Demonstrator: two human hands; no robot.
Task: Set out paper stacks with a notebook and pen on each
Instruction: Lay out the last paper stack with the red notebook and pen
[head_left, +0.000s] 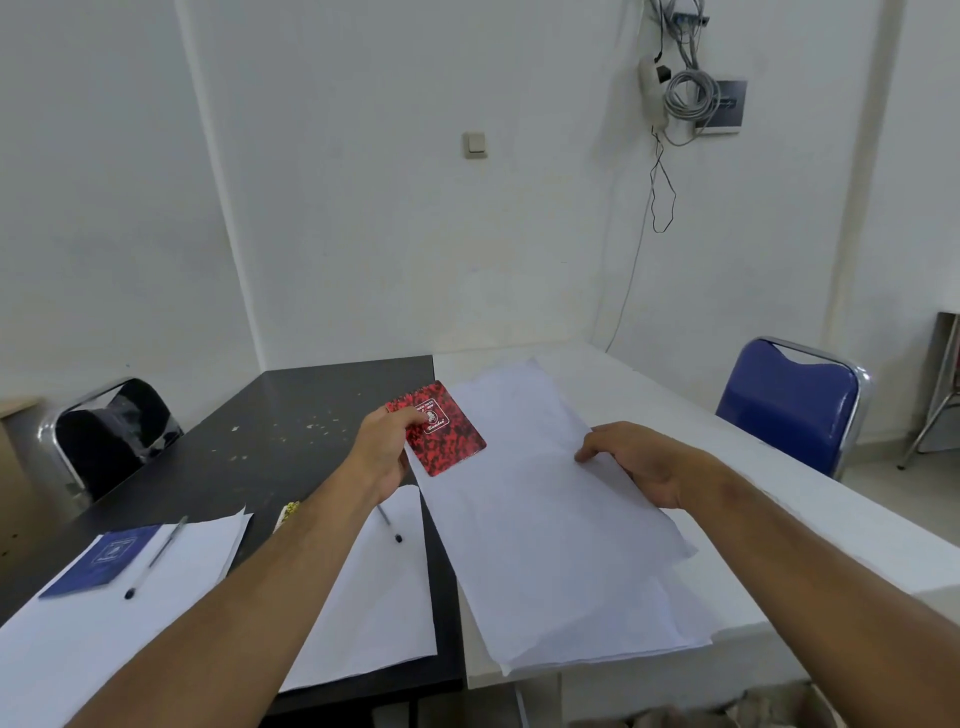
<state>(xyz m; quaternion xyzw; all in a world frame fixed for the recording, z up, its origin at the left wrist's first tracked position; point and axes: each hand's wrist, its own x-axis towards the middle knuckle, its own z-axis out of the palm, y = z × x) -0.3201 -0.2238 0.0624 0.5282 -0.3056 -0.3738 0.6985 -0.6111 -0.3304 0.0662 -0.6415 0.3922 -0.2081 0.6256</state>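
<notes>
Left hand (384, 447): your grip is closed on the red notebook (439, 428), thumb on its cover, holding it over the far left corner of the right paper stack (550, 525).
Right hand (641, 462): fingers pinch that stack's right edge, probably steadying the loose sheets.
Desk (291, 415): the near left stack (93, 639) already carries a blue notebook (104, 561) and pen (156, 556).
Middle stack (379, 597): only a pen (389, 525) shows; your arm hides the rest.

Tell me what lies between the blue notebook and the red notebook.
In the head view, between the blue notebook and the red notebook lie a pen, white paper, bare black table, and the left hand with its forearm.
</notes>
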